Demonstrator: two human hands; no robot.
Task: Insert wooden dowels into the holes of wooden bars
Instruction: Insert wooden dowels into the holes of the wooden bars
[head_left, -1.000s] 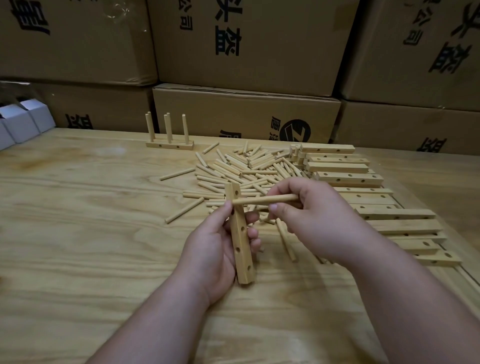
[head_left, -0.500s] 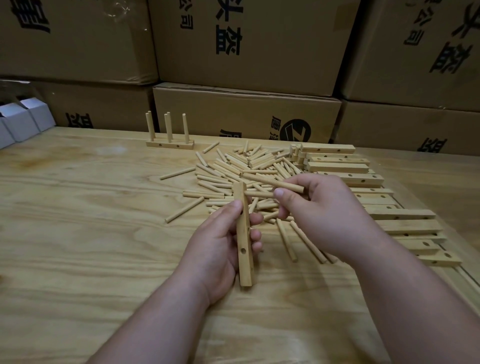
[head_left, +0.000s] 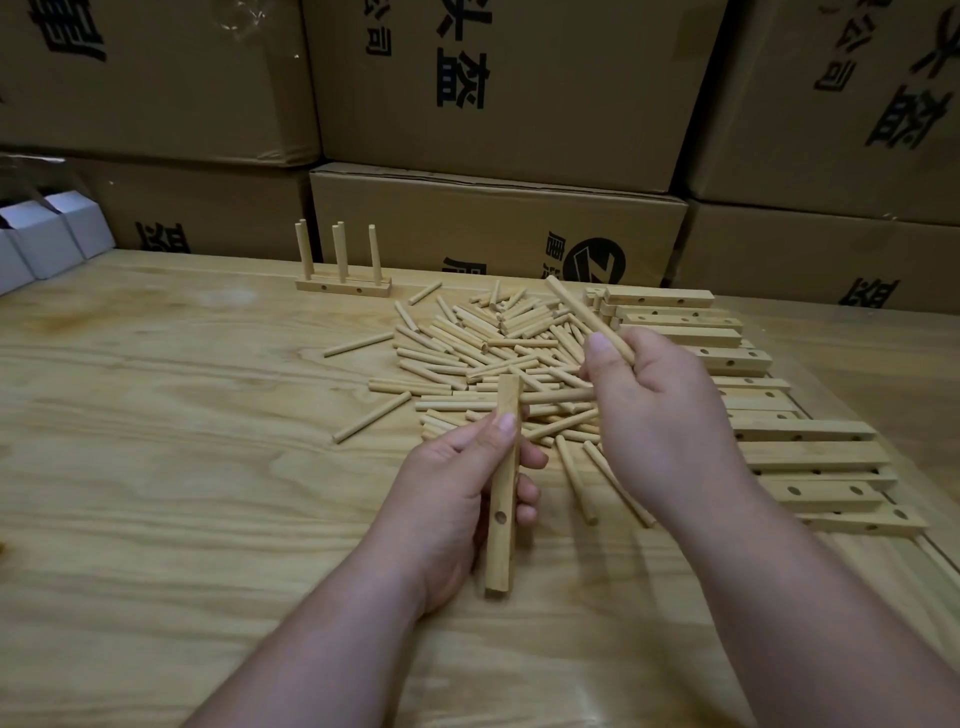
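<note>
My left hand (head_left: 452, 499) grips a wooden bar (head_left: 500, 545) that stands nearly upright over the table, with one hole showing on its near face. My right hand (head_left: 660, 410) pinches a single dowel (head_left: 582, 312) that slants up and to the left, its tip away from the bar. Another dowel (head_left: 556, 397) lies level between the bar's top part and my right hand; whether it sits in a hole I cannot tell. A pile of loose dowels (head_left: 467, 338) lies behind the hands.
Several drilled bars (head_left: 810, 452) lie in a row at the right, up to the table's edge. A bar with three upright dowels (head_left: 343, 285) stands at the back. Cardboard boxes (head_left: 493, 228) wall the rear. White boxes (head_left: 52, 234) sit far left on the wooden table (head_left: 156, 467).
My right hand has lifted its dowel off the bar's top hole and swung it from level to a steep slant. The bar has turned in my left hand.
</note>
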